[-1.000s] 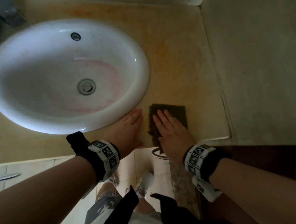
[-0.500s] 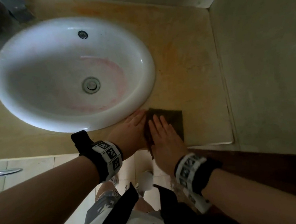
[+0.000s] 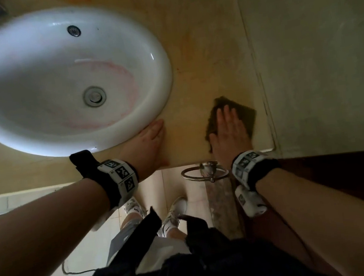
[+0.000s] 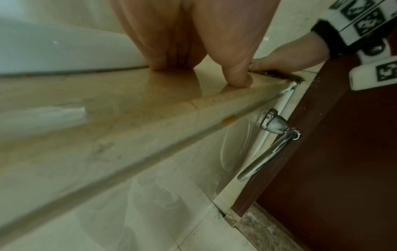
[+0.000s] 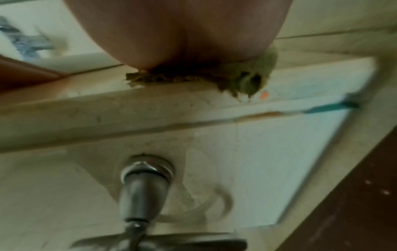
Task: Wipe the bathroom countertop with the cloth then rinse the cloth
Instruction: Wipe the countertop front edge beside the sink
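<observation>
A dark green-brown cloth [image 3: 245, 114] lies flat on the beige countertop [image 3: 208, 52] near its front right corner. My right hand [image 3: 229, 126] presses on it with straight fingers, palm down; the cloth's frayed edge [image 5: 193, 78] shows under the palm at the counter's front edge, and the cloth [image 4: 279, 77] shows as a thin dark strip in the left wrist view. My left hand [image 3: 150, 145] rests flat on the counter beside the white oval sink [image 3: 161, 77], fingertips at its rim. In the left wrist view my left hand [image 4: 193, 51] touches the counter with its fingertips.
A chrome towel ring [image 3: 205, 172] hangs below the counter's front edge, between my wrists. A wall [image 3: 314, 56] borders the counter on the right. A dark wooden panel [image 3: 338, 177] stands to the lower right. Tiled floor and my shoes [image 3: 175, 210] are below.
My right hand has slid the cloth to the right, away from my left hand and toward the wall. The left hand has stayed by the sink rim.
</observation>
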Motion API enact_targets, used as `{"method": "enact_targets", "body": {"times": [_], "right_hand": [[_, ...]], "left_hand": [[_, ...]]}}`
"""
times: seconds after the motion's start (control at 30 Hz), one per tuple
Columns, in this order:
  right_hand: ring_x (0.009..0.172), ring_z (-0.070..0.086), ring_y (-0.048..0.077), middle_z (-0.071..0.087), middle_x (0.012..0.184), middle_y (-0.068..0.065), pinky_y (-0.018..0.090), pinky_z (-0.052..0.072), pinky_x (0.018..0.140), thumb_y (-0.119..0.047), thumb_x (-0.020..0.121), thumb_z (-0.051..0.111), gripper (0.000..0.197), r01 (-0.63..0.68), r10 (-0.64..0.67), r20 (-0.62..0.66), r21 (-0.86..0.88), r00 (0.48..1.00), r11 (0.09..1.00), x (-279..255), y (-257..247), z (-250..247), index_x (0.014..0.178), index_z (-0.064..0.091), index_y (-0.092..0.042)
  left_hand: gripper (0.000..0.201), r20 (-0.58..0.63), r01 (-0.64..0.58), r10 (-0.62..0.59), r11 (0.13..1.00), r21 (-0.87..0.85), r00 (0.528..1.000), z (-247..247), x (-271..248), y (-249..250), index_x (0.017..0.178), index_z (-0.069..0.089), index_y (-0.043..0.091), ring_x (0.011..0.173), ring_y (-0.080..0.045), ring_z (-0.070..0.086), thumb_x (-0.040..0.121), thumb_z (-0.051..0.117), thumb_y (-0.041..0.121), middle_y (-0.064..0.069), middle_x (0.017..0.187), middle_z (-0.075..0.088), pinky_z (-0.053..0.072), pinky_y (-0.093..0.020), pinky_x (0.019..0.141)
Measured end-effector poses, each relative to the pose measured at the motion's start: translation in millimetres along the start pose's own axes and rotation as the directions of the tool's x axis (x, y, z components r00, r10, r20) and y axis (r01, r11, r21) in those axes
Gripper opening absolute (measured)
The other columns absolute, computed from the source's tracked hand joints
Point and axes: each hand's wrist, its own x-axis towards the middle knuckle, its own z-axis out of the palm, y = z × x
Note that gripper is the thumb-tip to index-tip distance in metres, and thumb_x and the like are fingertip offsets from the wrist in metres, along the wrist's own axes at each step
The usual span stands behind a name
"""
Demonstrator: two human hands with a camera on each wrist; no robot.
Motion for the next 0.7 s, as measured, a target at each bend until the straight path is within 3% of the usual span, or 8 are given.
{"method": "enact_targets", "body": {"times": [0.1, 0.17, 0.23, 0.33, 0.43, 0.57, 0.7], "right_hand": [[0.147, -0.011, 0.027, -0.014, 0.159, 0.009, 0.044, 0.002, 0.120, -0.044, 0.096, 0.024, 0.072, -0.187, 0.187, 0.007, 0.085, 0.982, 0.979, -1, -1, -5, 0.150, -0.011, -0.012], [0.147, -0.012, 0.028, -0.014, 0.159, 0.011, 0.043, -0.001, 0.120, -0.044, 0.096, 0.026, 0.074, -0.092, 0.092, 0.004, 0.118, 0.996, 0.989, -15, -40, -3, 0.151, -0.010, -0.011], [0.147, -0.013, 0.026, -0.014, 0.159, 0.009, 0.043, -0.002, 0.120, -0.045, 0.095, 0.027, 0.074, 0.105, -0.107, 0.020, 0.101, 0.994, 0.989, -32, -70, 4, 0.151, -0.009, -0.012], [0.148, -0.007, 0.021, -0.005, 0.161, 0.003, 0.039, 0.003, 0.121, -0.046, 0.095, 0.035, 0.073, 0.222, -0.228, 0.020, 0.161, 0.973, 0.962, -36, -60, -7, 0.152, 0.001, -0.017], [0.148, 0.004, 0.017, 0.009, 0.160, -0.003, 0.035, 0.010, 0.119, -0.046, 0.093, 0.048, 0.072, 0.234, -0.234, -0.026, 0.224, 0.972, 0.946, -30, -32, -21, 0.152, 0.014, -0.022], [0.148, -0.002, 0.017, 0.002, 0.161, -0.003, 0.033, 0.007, 0.117, -0.052, 0.092, 0.045, 0.076, 0.266, -0.269, 0.016, 0.092, 0.963, 0.960, -27, -22, -13, 0.152, 0.008, -0.022], [0.148, -0.002, 0.021, 0.000, 0.161, 0.000, 0.040, 0.012, 0.120, -0.053, 0.093, 0.040, 0.076, 0.093, -0.092, -0.013, 0.101, 0.996, 0.991, -16, 6, -11, 0.152, 0.005, -0.021]], "left_hand": [[0.105, -0.019, 0.006, -0.006, 1.000, -0.028, 1.000, -1, 0, 2, 0.150, 0.011, 0.003, 0.147, -0.025, 0.007, 0.077, 0.068, 0.052, -0.011, 0.159, 0.004, 0.006, -0.034, 0.121], [0.103, -0.016, 0.010, -0.010, 1.000, -0.023, 1.000, -3, -1, 3, 0.150, 0.009, 0.003, 0.147, -0.024, 0.006, 0.079, 0.065, 0.053, -0.010, 0.159, 0.002, 0.005, -0.033, 0.120], [0.104, -0.015, 0.007, -0.007, 1.000, 0.013, 1.000, -4, -1, 3, 0.150, 0.008, 0.002, 0.147, -0.024, 0.005, 0.080, 0.061, 0.057, -0.012, 0.159, 0.003, 0.004, -0.034, 0.120], [0.104, -0.005, 0.013, -0.013, 1.000, 0.019, 1.000, -6, -1, 5, 0.150, 0.008, 0.002, 0.147, -0.023, 0.004, 0.080, 0.061, 0.058, -0.011, 0.159, 0.002, 0.005, -0.035, 0.120], [0.104, -0.014, 0.020, -0.020, 1.000, -0.004, 1.000, -6, -3, 4, 0.151, 0.007, 0.005, 0.147, -0.021, 0.003, 0.080, 0.062, 0.057, -0.008, 0.160, 0.000, 0.005, -0.034, 0.121], [0.101, -0.015, 0.031, -0.032, 0.999, -0.031, 0.999, -8, -5, 7, 0.152, 0.005, 0.008, 0.147, -0.020, 0.001, 0.082, 0.061, 0.054, -0.006, 0.160, -0.003, 0.002, -0.031, 0.120], [0.099, -0.015, 0.029, -0.029, 0.999, -0.040, 0.999, -9, -5, 7, 0.151, 0.006, 0.007, 0.147, -0.020, 0.001, 0.083, 0.062, 0.052, -0.006, 0.160, -0.003, 0.002, -0.030, 0.120]]}}
